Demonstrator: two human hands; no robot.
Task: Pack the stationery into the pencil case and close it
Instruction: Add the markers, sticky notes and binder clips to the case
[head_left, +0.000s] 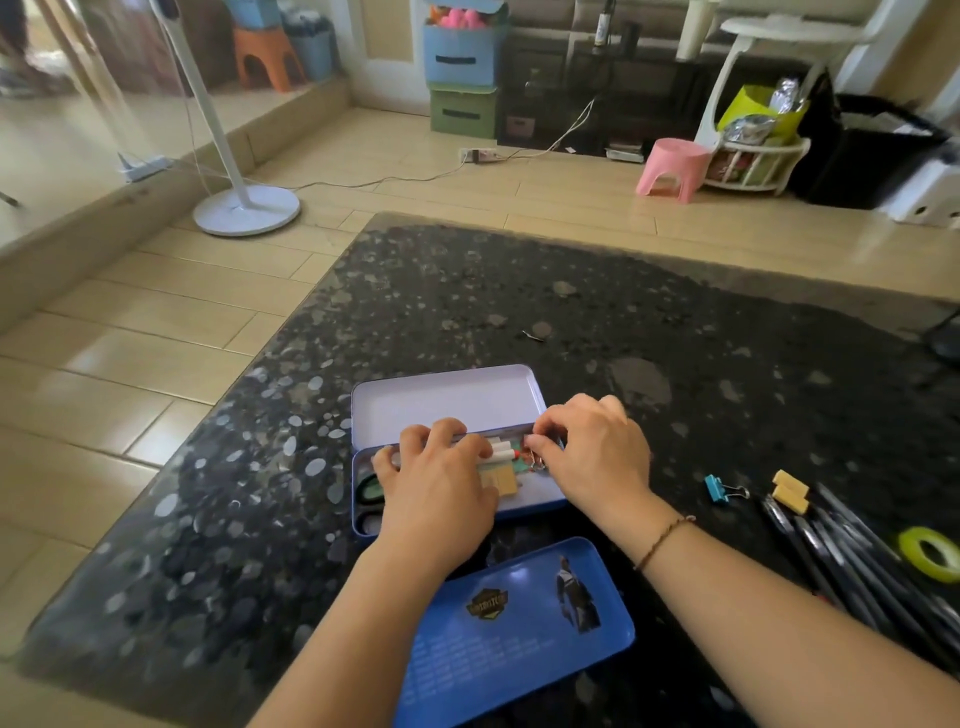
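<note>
A blue tin pencil case (540, 500) lies open on the dark stone table (571, 312), its pale lid (447, 400) tilted back. Inside lie white markers (501, 451), a yellowish eraser (506, 482) and green-handled scissors (370, 486). My left hand (436, 488) rests over the case's left half, fingers spread on the contents. My right hand (592, 447) reaches in from the right, thumb and fingers pinching a small metal clip (535, 460) at the case's right end. Several dark pencils (852, 551), two yellow erasers (789, 491), a blue binder clip (719, 488) and a green tape roll (930, 551) lie at the right.
A second blue tin piece (514, 634) with a printed figure lies flat near the front edge, under my forearms. Beyond the table stand a white fan base (247, 208), a pink stool (672, 166) and storage boxes (460, 57).
</note>
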